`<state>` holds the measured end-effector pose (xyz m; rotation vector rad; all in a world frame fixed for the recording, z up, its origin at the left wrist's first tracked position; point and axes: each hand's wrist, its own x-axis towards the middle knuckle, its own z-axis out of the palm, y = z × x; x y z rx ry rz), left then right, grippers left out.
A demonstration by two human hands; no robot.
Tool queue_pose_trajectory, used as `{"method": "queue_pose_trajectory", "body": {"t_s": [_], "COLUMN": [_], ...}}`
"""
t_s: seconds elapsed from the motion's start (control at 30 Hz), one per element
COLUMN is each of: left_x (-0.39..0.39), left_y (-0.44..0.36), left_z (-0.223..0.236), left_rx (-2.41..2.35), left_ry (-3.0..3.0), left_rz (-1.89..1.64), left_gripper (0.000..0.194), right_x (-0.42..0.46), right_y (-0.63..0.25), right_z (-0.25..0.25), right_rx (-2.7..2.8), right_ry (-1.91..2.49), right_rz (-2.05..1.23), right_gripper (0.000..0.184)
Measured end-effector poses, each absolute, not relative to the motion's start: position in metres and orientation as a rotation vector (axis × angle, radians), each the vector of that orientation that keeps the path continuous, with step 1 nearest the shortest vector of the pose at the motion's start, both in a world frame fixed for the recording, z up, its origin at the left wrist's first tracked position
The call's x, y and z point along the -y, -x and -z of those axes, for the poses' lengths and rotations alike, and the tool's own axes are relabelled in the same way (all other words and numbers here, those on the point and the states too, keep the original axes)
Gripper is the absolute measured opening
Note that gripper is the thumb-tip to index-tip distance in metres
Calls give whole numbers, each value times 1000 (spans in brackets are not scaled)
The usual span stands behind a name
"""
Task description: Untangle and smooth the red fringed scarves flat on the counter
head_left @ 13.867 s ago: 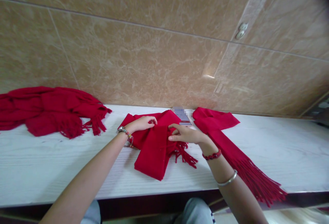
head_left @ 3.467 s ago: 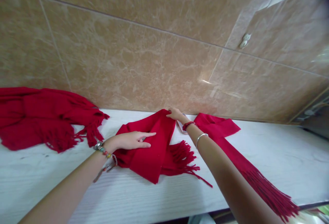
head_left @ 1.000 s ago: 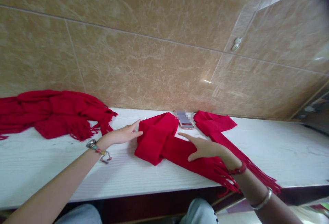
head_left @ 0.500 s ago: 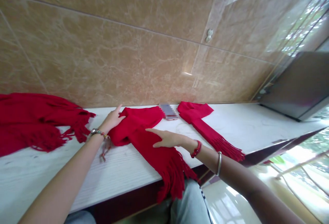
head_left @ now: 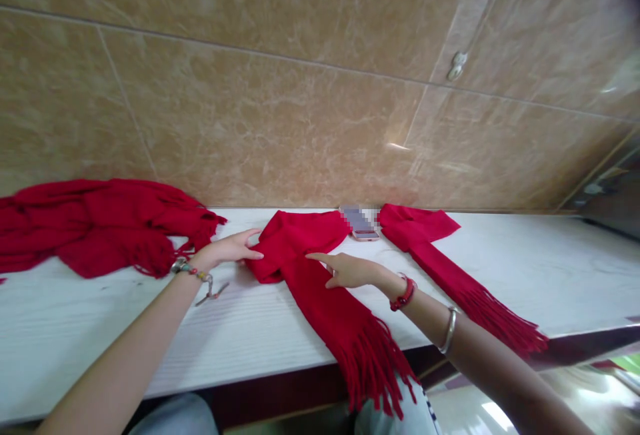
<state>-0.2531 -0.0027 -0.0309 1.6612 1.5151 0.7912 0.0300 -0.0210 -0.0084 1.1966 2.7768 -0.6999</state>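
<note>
A folded red scarf (head_left: pixel 327 305) lies crossed over itself on the white table. Its fringed end hangs past the front edge, over my knee. My left hand (head_left: pixel 234 248) is at the scarf's left fold, thumb and fingers apart, some fingertips hidden behind the cloth. Over the crossing rests my right hand (head_left: pixel 353 271), palm down, with its index finger stretched out and its thumb apart. Just beyond the scarf, a phone (head_left: pixel 361 225) lies close to the wall, partly blurred.
Another folded red scarf (head_left: pixel 440 265) lies to the right, its fringe reaching the front edge. At the left is a loose heap of red scarves (head_left: pixel 100 222). A tiled wall (head_left: pixel 260 122) closes off the back of the white table (head_left: pixel 225 348).
The view has swung left, so everything appears shifted right. My left hand has slid from the top of the fold down to its left side. My right hand stays on the scarf.
</note>
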Motion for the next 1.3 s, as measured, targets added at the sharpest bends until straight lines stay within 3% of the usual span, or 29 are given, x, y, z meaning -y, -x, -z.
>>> {"method": "queue_pose_trajectory", "body": {"t_s": [0.17, 0.3, 0.37, 0.47, 0.57, 1.03, 1.3], "left_x": [-2, -6, -5, -2, -2, -13, -9], "left_y": [235, 232, 233, 232, 229, 251, 277], "left_z": [36, 37, 37, 39, 40, 42, 40], "left_rx": [-1325, -1465, -1576, -1618, -1604, -1497, -1760], "left_ry": [-1766, -1677, -1564, -1474, -1423, -1171, -1329], "left_rz": [-798, -874, -961, -1001, -1020, -1134, -894], "left_gripper": [78, 74, 70, 64, 63, 55, 42], "right_x": [36, 27, 10, -26, -60, -126, -130], "right_y": [-21, -31, -38, -45, -42, -31, -28], "right_z": [20, 15, 11, 10, 18, 39, 42], "right_rx": [-2698, -2575, -2680, -2821, -2735, -2785, -2937], "right_ry": [-1254, -1328, -1555, -1996, -2163, -2271, -2227], "right_rz": [1083, 1368, 1132, 400, 117, 168, 203], "right_gripper": [74, 71, 58, 46, 44, 42, 44]}}
